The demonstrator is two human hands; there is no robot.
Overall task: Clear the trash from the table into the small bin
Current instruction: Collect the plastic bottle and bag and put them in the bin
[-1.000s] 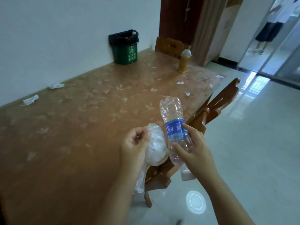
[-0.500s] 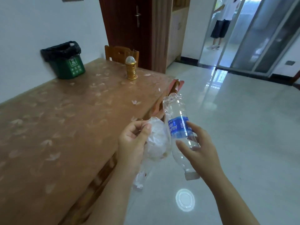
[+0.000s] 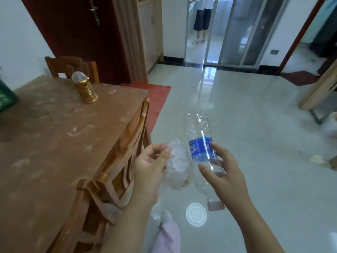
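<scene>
My right hand [image 3: 225, 177] grips an empty clear plastic bottle [image 3: 199, 143] with a blue label, held upside down with its cap toward the floor. My left hand [image 3: 148, 167] pinches a crumpled clear plastic bag [image 3: 177, 168] right beside the bottle. Both hands hover over the floor, to the right of the table [image 3: 54, 136]. Only a sliver of the green small bin [image 3: 5, 98] shows at the left edge, on the table by the wall.
A wooden chair [image 3: 116, 172] is pushed in along the table's right side, another chair [image 3: 71, 67] at the far end. A gold lantern [image 3: 84, 89] stands on the table. Shiny tiled floor spreads to the right; a person stands in the far doorway [image 3: 200, 21].
The view has swung to the right: the bin slid from the middle of the view to the left edge. Both hands keep their hold on the bag and bottle, now over the floor.
</scene>
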